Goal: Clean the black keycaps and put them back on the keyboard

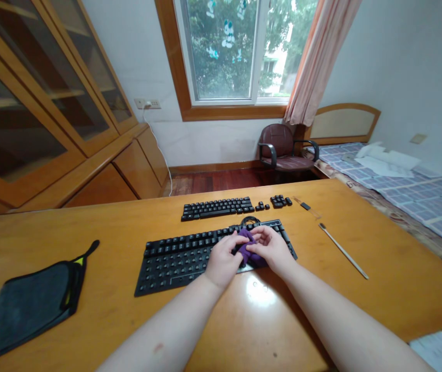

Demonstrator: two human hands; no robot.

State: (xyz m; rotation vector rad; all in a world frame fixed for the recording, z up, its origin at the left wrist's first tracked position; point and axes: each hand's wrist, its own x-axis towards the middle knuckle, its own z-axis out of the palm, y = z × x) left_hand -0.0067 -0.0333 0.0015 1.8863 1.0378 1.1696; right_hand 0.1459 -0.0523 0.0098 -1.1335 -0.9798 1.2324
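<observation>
A black keyboard (190, 258) lies on the wooden table, most of its lower rows bare of keycaps and its top rows still capped. Over its right part, both hands hold a bunched purple cloth (249, 254). My left hand (224, 258) pinches the cloth from the left, fingers closed. From the right, my right hand (272, 249) grips the same cloth with bent fingers. The cloth and hands hide the keys beneath. Behind the keyboard, removed black keycaps (217, 207) stand in rows, with smaller groups of keycaps (281, 200) to their right.
A thin brush (344, 252) lies on the table (391, 289) at the right, near a wire keycap puller (305, 206). A dark grey pouch (35, 294) lies at the left. Beyond the table are a chair (283, 147), a bed (399, 181) and a glass-door cabinet (85, 150).
</observation>
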